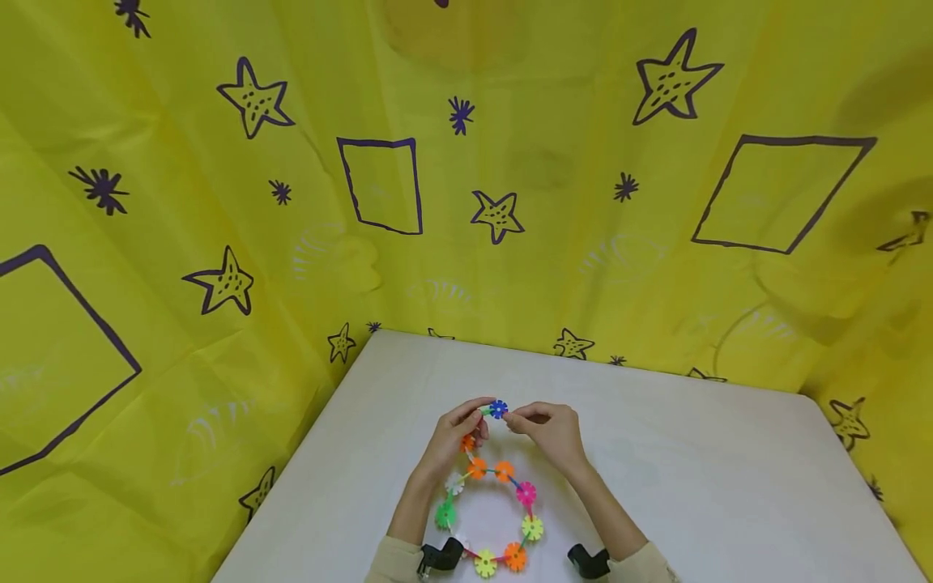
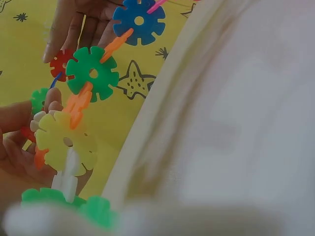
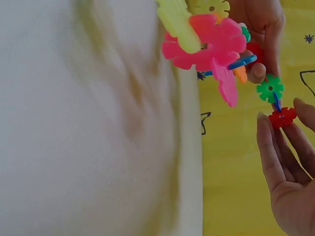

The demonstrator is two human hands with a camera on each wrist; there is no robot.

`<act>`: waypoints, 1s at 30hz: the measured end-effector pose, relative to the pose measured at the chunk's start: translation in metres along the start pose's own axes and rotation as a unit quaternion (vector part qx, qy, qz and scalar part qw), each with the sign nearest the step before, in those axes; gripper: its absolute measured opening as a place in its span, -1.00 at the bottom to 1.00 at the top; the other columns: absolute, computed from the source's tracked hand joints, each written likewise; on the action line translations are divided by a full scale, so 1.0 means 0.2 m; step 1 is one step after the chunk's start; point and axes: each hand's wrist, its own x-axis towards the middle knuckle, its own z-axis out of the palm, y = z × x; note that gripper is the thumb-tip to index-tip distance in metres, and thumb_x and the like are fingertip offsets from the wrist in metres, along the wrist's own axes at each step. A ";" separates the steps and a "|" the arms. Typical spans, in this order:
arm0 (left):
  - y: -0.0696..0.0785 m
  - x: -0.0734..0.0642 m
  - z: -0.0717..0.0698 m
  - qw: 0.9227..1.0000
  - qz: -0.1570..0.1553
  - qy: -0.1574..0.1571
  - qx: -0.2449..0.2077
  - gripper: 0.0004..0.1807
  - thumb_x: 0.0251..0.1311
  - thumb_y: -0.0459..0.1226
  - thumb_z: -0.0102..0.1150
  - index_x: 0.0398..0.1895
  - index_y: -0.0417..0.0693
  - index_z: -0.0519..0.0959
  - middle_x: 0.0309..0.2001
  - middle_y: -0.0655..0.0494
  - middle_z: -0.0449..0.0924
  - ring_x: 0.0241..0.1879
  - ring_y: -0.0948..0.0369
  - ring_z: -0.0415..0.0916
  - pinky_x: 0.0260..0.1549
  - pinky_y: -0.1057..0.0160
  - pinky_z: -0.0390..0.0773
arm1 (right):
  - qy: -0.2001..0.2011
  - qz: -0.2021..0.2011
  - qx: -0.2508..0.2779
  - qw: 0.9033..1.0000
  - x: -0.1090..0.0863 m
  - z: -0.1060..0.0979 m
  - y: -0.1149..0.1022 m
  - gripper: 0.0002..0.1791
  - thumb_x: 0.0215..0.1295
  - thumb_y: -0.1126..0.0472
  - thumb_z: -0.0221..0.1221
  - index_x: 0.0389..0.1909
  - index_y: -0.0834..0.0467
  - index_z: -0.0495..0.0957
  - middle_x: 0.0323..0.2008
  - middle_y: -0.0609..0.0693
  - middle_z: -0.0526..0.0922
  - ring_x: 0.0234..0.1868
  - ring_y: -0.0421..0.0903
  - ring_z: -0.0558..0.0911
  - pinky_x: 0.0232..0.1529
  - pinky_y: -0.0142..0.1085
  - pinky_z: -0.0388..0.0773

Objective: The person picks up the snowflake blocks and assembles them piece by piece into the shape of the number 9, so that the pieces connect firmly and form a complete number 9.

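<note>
My left hand point(image 1: 446, 437) grips one end of a chain of notched plastic snowflake discs above the table. From its fingertips stick out a green disc point(image 3: 270, 88), a blue disc point(image 1: 499, 409) and a red disc point(image 3: 282, 118), slotted into one another. My right hand point(image 1: 555, 431) pinches the red disc between thumb and fingers. Below the hands, the rest of the chain curves round into a ring, with an orange disc point(image 1: 515, 557), a pink disc point(image 1: 526, 493) and a larger green disc point(image 1: 445, 514) among several others. The left palm hides part of the chain.
The white table point(image 1: 692, 478) stretches out around the ring. A yellow curtain point(image 1: 554, 275) with drawn stars hangs behind and along its sides. Black wrist camera mounts point(image 1: 587, 560) sit by both sleeves.
</note>
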 end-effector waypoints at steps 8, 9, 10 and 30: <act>0.00 0.02 0.02 1.000 -0.014 -0.009 0.015 -0.50 0.65 -0.19 -0.08 0.51 -0.23 0.34 -0.20 -0.36 0.58 -0.27 0.02 0.52 -0.24 0.31 0.56 | -0.075 0.070 0.072 0.992 0.03 -0.07 0.01 -0.79 0.33 0.23 0.42 -0.23 0.34 0.75 -0.32 0.21 0.80 -0.21 0.27 0.80 -0.13 -0.15 0.74; 0.00 0.02 0.02 1.000 -0.018 -0.010 0.019 -0.49 0.66 -0.18 -0.09 0.52 -0.25 0.31 -0.17 -0.41 0.58 -0.23 -0.05 0.53 -0.19 0.28 0.57 | -0.077 0.078 0.081 0.991 0.04 -0.08 0.02 -0.78 0.33 0.23 0.41 -0.23 0.36 0.74 -0.31 0.22 0.80 -0.21 0.25 0.81 -0.13 -0.16 0.74; 0.00 0.02 0.02 0.999 -0.025 -0.011 0.026 -0.47 0.66 -0.17 -0.10 0.53 -0.26 0.29 -0.13 -0.44 0.59 -0.19 -0.11 0.55 -0.13 0.24 0.59 | -0.078 0.082 0.090 0.989 0.04 -0.08 0.02 -0.77 0.34 0.24 0.41 -0.22 0.38 0.73 -0.29 0.23 0.80 -0.22 0.22 0.81 -0.13 -0.16 0.74; 0.10 -0.24 -0.15 0.972 -0.127 0.002 0.199 -0.41 0.52 -0.03 0.15 0.31 -0.36 0.41 -0.03 -0.18 0.59 -0.14 0.00 0.62 -0.13 0.02 0.66 | -0.093 0.116 0.158 0.976 0.00 -0.15 0.02 -0.61 0.37 0.30 0.37 -0.01 0.56 0.56 -0.15 0.38 0.75 -0.11 0.22 0.80 0.07 0.12 0.62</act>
